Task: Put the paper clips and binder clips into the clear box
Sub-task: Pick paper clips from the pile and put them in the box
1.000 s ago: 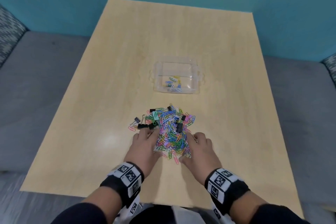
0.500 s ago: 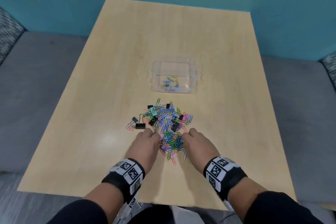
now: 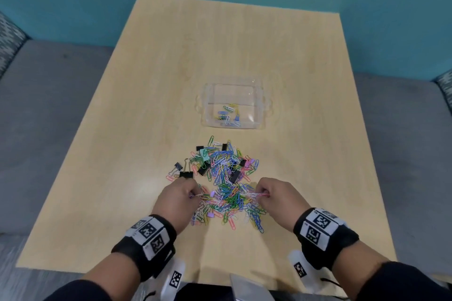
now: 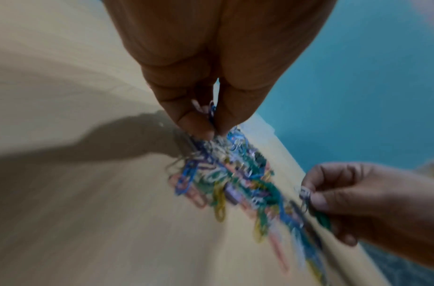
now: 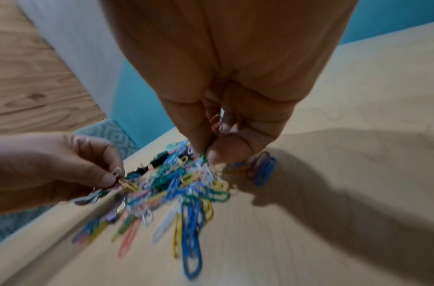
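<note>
The task looks barely begun: the clear box (image 3: 233, 102) holds only a few paper clips, while the big heap of paper clips (image 3: 226, 186) and black binder clips (image 3: 203, 168) lies on the surface (image 3: 151, 105) between the box and the hands. Each grip is pinched on clips at the heap's near edge: left hand (image 3: 177, 199), right hand (image 3: 276, 194), the box well beyond them

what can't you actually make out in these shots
- Head view: the count of clips in the clear box is too small to tell.
- Left wrist view: the pile of paper clips is motion-blurred; what the left hand pinches is mostly hidden by its fingers.
- Right wrist view: the right hand hides its pinch; the clear box lies out of frame.
</note>
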Demonstrator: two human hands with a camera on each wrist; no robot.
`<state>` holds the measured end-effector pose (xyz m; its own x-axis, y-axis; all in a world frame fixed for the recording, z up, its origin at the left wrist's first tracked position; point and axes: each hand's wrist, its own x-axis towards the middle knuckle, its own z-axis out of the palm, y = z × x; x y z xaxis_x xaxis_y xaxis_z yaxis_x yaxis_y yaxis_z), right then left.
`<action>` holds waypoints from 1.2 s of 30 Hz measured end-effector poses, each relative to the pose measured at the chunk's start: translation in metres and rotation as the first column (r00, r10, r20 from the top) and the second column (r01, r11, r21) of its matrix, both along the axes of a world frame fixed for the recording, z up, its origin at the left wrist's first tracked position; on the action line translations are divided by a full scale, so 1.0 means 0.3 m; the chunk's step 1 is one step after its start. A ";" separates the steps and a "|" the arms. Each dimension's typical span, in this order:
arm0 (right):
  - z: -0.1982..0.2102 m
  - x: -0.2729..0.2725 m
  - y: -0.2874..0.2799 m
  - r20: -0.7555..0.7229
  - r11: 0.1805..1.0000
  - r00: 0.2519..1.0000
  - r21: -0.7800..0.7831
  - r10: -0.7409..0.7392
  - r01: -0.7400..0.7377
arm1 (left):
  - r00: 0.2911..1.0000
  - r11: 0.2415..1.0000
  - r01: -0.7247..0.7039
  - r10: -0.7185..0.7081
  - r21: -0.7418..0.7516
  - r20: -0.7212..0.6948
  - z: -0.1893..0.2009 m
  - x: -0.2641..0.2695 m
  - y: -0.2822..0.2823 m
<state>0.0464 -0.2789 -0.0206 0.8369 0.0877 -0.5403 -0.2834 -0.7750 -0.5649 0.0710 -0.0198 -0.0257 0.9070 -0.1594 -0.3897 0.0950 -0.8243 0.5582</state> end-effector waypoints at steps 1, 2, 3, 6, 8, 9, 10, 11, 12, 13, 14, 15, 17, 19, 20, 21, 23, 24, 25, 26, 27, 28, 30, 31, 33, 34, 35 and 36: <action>0.006 0.006 -0.010 -0.046 0.997 0.998 0.049 -0.049 0.052 | 0.998 0.999 -0.040 0.038 -0.033 -0.043 0.012 0.010 0.005; 0.017 0.014 -0.018 -0.096 0.989 0.991 0.107 -0.092 0.102 | 0.990 0.991 -0.098 0.088 -0.096 -0.108 0.029 0.020 0.008; 0.030 0.025 -0.026 -0.146 0.976 0.982 0.164 -0.119 0.143 | 0.975 0.968 -0.166 0.132 -0.188 -0.181 0.051 0.032 0.006; 0.091 0.095 -0.048 -0.216 0.952 0.970 0.256 -0.109 0.164 | 0.941 0.872 -0.281 0.167 -0.402 -0.294 0.124 0.087 -0.006; 0.140 0.175 -0.055 -0.188 0.937 0.976 0.310 -0.109 0.165 | 0.945 0.833 -0.285 0.161 -0.474 -0.285 0.168 0.162 -0.025; 0.160 0.222 -0.054 -0.164 0.925 0.979 0.337 -0.123 0.173 | 0.947 0.821 -0.290 0.171 -0.492 -0.273 0.185 0.212 -0.038; 0.177 0.273 -0.050 -0.136 0.917 0.980 0.355 -0.143 0.183 | 0.951 0.820 -0.288 0.185 -0.494 -0.248 0.195 0.266 -0.052; 0.188 0.329 -0.043 -0.099 0.914 0.981 0.358 -0.164 0.189 | 0.955 0.823 -0.287 0.206 -0.490 -0.215 0.198 0.323 -0.068; 0.194 0.386 -0.035 -0.062 0.917 0.980 0.347 -0.189 0.199 | 0.954 0.822 -0.297 0.233 -0.486 -0.189 0.196 0.381 -0.085; 0.191 0.442 -0.027 -0.028 0.919 0.976 0.330 -0.218 0.215 | 0.948 0.815 -0.318 0.265 -0.485 -0.176 0.195 0.436 -0.104; 0.187 0.494 -0.018 -0.001 0.922 0.970 0.308 -0.245 0.233 | 0.941 0.804 -0.339 0.295 -0.488 -0.169 0.190 0.486 -0.123; 0.179 0.541 -0.010 0.023 0.926 0.964 0.282 -0.266 0.249 | 0.934 0.797 -0.356 0.318 -0.488 -0.163 0.185 0.527 -0.143; 0.175 0.603 0.011 0.052 0.936 0.958 0.231 -0.283 0.265 | 0.927 0.791 -0.374 0.339 -0.484 -0.163 0.182 0.578 -0.182; 0.187 0.628 0.032 0.064 0.926 0.950 0.248 -0.307 0.283 | 0.924 0.766 -0.382 0.334 -0.517 -0.188 0.193 0.591 -0.211; 0.197 0.627 0.038 0.062 0.907 0.940 0.291 -0.335 0.304 | 0.917 0.733 -0.398 0.341 -0.551 -0.208 0.200 0.587 -0.217; 0.204 0.619 0.036 0.066 0.887 0.929 0.329 -0.363 0.324 | 0.904 0.690 -0.425 0.361 -0.586 -0.230 0.204 0.580 -0.213; 0.204 0.577 0.008 0.117 0.883 0.912 0.326 -0.392 0.337 | 0.874 0.618 -0.476 0.411 -0.626 -0.258 0.207 0.547 -0.171; 0.200 0.543 -0.015 0.164 0.905 0.913 0.284 -0.372 0.318 | 0.865 0.610 -0.489 0.430 -0.624 -0.257 0.206 0.519 -0.138; 0.188 0.499 -0.040 0.206 0.930 0.920 0.230 -0.334 0.286 | 0.863 0.620 -0.492 0.441 -0.611 -0.248 0.207 0.482 -0.104; 0.177 0.445 -0.062 0.224 0.953 0.932 0.177 -0.284 0.247 | 0.865 0.647 -0.490 0.444 -0.584 -0.234 0.206 0.434 -0.068; 0.160 0.380 -0.080 0.212 0.968 0.948 0.133 -0.236 0.211 | 0.872 0.689 -0.482 0.438 -0.541 -0.219 0.201 0.378 -0.033; 0.140 0.309 -0.094 0.179 0.981 0.966 0.087 -0.188 0.175 | 0.885 0.746 -0.464 0.421 -0.477 -0.201 0.189 0.314 0.001; 0.095 0.158 -0.109 0.104 0.996 0.992 -0.032 -0.077 0.081 | 0.925 0.874 -0.380 0.350 -0.302 -0.149 0.149 0.174 0.061; 0.071 0.084 -0.111 0.070 0.997 0.997 -0.076 -0.027 0.033 | 0.947 0.923 -0.318 0.297 -0.215 -0.126 0.121 0.110 0.084; 0.034 -0.047 -0.095 0.023 0.996 1.000 -0.085 0.016 -0.014 | 0.982 0.979 -0.182 0.176 -0.095 -0.072 0.067 -0.009 0.112; 0.020 -0.098 -0.081 0.020 0.997 1.000 -0.072 0.014 -0.013 | 0.992 0.990 -0.123 0.119 -0.073 -0.046 0.041 -0.058 0.116; 0.005 -0.140 -0.064 0.034 0.998 0.999 -0.067 0.007 -0.004 | 0.997 0.995 -0.073 0.071 -0.073 -0.028 0.020 -0.099 0.111; -0.003 -0.170 -0.043 0.056 0.997 0.998 -0.075 0.008 -0.004 | 1.000 0.996 -0.031 0.030 -0.080 -0.005 -0.001 -0.131 0.102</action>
<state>-0.0045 -0.2917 -0.0214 0.8656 0.0540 -0.4979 -0.2481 -0.8173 -0.5200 0.0317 0.0108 -0.0260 0.9103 -0.1625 -0.3806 0.1218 -0.7737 0.6218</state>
